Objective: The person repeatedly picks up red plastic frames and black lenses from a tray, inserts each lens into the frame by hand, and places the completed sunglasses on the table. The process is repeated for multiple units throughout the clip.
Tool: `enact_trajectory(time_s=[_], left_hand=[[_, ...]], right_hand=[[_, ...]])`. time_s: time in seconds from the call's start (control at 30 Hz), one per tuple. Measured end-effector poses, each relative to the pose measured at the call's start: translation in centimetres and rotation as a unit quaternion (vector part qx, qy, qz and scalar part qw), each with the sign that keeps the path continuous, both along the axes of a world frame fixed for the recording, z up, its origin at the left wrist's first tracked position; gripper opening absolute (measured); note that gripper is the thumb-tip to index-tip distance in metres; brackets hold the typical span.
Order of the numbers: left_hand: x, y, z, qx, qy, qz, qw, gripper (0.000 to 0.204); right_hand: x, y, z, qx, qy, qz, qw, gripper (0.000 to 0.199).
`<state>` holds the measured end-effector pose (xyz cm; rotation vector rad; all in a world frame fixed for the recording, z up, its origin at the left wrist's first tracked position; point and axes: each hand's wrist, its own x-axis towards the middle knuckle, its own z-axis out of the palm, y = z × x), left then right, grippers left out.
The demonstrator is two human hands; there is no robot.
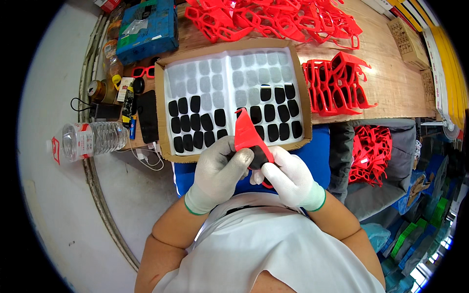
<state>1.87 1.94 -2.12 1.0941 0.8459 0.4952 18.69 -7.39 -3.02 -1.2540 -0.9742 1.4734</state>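
Both my hands wear white gloves with green cuffs and meet in front of my chest. Between them is a red sunglasses frame with a dark lens in it. My left hand is closed on the frame, its smudged thumb near the lens. From the other side my right hand grips the frame, thumb beside the lens edge. Fingers hide part of the frame. Just beyond lies a cardboard tray lined with white sheet, where several loose black lenses rest in rows.
Red frames are heaped at the back, with stacked frames with dark lenses right of the tray. A grey-lined bin holds more. At left are a blue metal box, a phone and a clear plastic bottle.
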Motion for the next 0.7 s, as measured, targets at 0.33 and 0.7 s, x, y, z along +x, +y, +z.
enact_trajectory(time_s=[0.33,0.7], left_hand=[[-0.8,0.6,1.8,-0.025,-0.014,-0.044,0.999,0.015],[-0.2,-0.5,0.8,0.016,-0.041,0.018,0.999,0.018]], right_hand=[[0.6,-0.2,0.8,-0.004,-0.027,0.007,1.0,0.023],[-0.7,-0.1,1.0,0.018,-0.057,-0.05,0.997,0.021]])
